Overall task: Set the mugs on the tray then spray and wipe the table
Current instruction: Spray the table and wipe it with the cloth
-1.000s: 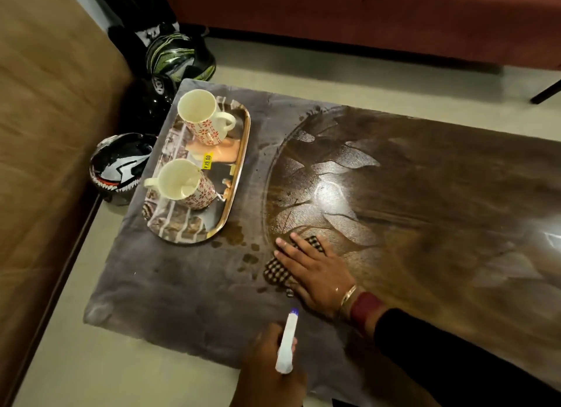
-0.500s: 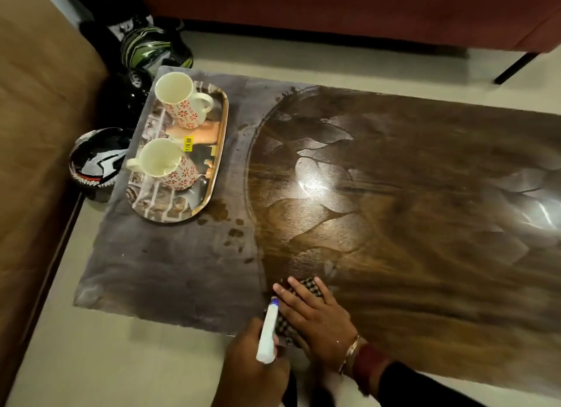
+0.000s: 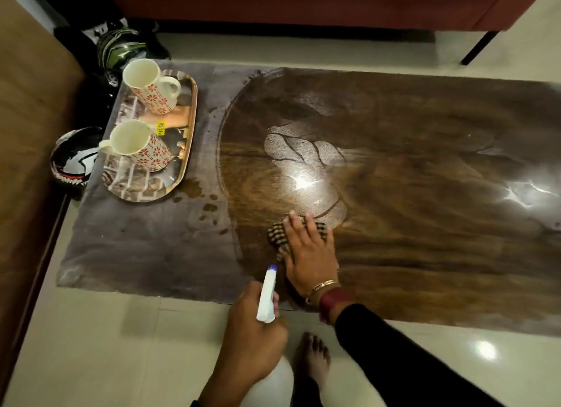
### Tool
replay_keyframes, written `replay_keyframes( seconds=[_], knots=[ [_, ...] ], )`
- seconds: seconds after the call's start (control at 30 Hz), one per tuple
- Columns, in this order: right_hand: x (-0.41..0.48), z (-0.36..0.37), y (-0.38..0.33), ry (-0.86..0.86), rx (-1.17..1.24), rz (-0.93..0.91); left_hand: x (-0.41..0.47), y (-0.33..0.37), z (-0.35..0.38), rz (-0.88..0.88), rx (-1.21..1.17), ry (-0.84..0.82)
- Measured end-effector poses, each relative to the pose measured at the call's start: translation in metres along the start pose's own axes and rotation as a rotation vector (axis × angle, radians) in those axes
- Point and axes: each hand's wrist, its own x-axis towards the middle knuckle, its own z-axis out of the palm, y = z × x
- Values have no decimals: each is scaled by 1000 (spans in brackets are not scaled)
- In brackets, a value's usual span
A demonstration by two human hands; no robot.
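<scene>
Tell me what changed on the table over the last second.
The right hand slid the checked cloth from beside the tray toward the near edge, then rightward onto the wiped wood, pressing it flat throughout. The left hand kept gripping the spray bottle at the near edge. Both mugs, the tray and the droplets beside it stayed put.

Table (image 3: 425, 239): dark brown wood grain, grey haze at left end. 2 mugs (image 3: 151, 85) (image 3: 142, 147): cream, red flower print. Tray (image 3: 182, 176): gold rim, yellow sticker. Cloth (image 3: 277, 235): black-and-cream check. Spray bottle (image 3: 267, 297): white, blue tip. Sleeve (image 3: 394, 361): black, maroon cuff.
</scene>
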Motion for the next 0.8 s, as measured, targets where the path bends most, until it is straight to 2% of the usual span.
replay_keyframes(
  seconds=[0.07,0.17,0.33,0.43,0.57,0.8],
  knots=[
    [-22,11,-16,0,9,-56,-1,5,0,-12,-24,21],
    [-58,18,-11,-1,22,8,-3,11,1,-18,-4,9],
    [-88,2,73,96,-5,331,-7,13,5,-39,24,-91],
    [-93,-6,98,171,35,524,-5,10,10,-66,13,-73],
    [-86,2,74,228,41,610,-5,-2,7,-120,-22,-45],
    [-74,19,24,241,42,577,-4,-38,-33,-144,-81,128]
  ],
)
